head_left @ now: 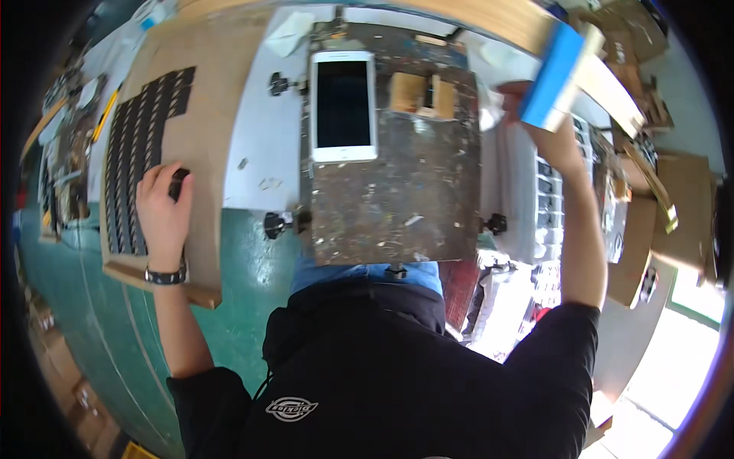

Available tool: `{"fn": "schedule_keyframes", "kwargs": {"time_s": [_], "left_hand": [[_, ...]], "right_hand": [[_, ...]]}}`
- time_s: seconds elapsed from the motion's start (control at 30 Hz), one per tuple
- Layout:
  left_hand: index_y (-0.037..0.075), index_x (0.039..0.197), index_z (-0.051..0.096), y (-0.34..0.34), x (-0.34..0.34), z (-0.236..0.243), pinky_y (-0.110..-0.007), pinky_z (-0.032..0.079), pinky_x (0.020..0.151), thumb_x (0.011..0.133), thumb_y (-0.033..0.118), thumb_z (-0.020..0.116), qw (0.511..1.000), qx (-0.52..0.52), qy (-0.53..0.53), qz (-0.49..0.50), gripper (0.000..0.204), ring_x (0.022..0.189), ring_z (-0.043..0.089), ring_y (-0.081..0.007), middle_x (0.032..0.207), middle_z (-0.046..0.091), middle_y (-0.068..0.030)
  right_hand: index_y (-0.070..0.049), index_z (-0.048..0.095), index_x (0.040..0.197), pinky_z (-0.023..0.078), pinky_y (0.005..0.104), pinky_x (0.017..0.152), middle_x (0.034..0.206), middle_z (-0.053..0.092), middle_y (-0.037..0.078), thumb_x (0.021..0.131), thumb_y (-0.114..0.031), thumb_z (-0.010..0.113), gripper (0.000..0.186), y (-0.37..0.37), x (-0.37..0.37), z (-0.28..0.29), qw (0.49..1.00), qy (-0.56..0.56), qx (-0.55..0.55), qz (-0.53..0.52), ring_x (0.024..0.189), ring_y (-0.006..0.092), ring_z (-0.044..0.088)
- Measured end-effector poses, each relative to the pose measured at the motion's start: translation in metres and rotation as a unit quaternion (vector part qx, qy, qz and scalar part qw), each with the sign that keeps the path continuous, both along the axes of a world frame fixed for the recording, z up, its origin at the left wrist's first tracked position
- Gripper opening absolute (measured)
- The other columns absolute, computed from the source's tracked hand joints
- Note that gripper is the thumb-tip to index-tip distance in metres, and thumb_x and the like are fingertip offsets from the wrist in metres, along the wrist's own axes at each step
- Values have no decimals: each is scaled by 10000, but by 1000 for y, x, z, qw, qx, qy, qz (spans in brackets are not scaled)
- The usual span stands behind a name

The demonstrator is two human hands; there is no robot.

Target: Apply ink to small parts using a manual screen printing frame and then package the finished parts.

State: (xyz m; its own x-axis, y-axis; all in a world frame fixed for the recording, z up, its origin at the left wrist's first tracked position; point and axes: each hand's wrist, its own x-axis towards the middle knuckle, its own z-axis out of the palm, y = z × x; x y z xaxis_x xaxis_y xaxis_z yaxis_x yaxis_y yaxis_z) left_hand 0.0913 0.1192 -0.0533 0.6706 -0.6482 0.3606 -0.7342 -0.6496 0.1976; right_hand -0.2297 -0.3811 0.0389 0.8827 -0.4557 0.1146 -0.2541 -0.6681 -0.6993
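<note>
My left hand (163,206) is over a cardboard tray (205,199), its fingers closed on a small dark piece (180,183) beside rows of similar dark strips (130,183). My right hand (558,144) reaches behind a blue block with a pale wooden strip (550,73), which hides most of its fingers; whether it grips anything is unclear. Between my hands, a white phone (342,103) lies screen up and dark on a scuffed square board (390,199), next to a small wooden block with a dark slot (409,99).
Black clamp knobs (277,223) stick out around the board. A long wooden beam (474,19) crosses the top. A white slotted tray (516,199) stands right of the board, with cardboard boxes (680,199) beyond. A cluttered bench (73,168) is at the far left.
</note>
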Motion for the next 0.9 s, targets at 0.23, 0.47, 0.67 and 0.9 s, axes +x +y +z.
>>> {"fn": "schedule_keyframes", "kwargs": {"time_s": [0.23, 0.47, 0.67, 0.9], "left_hand": [[40, 1205, 749, -94, -41, 41, -349, 539, 1011, 886, -6, 770, 951, -220, 176, -126, 323, 1127, 687, -255, 1245, 744, -79], [34, 1195, 751, -216, -77, 53, -340, 538, 1040, 885, 25, 798, 904, -247, 159, -310, 313, 1146, 695, -234, 1280, 757, -67], [8, 1284, 747, -282, -91, 51, -355, 540, 1067, 962, 64, 770, 886, -163, 219, -376, 328, 1239, 698, -266, 1411, 726, -99], [54, 1403, 706, -272, -95, 50, -413, 488, 1177, 1002, 100, 741, 885, -101, 99, -443, 405, 1381, 609, -307, 1509, 642, -118]], "right_hand": [[32, 767, 1250, 481, 234, 578, 836, 746, 89, 1076, -151, 687, 265, 42, 89, -21, 993, -74, -70, 55, 653, 112, 622], [35, 768, 1212, 498, 240, 598, 871, 751, 97, 1027, -104, 717, 238, 54, 49, 19, 998, -39, 34, 30, 653, 131, 649], [33, 771, 1182, 522, 221, 622, 903, 754, 101, 1013, -59, 728, 197, 62, -96, 30, 958, -141, 208, -140, 665, 126, 666], [42, 747, 1251, 455, 211, 598, 917, 743, 79, 1027, -61, 725, 247, 89, -218, 14, 917, -137, 176, -331, 674, 99, 644]]}}
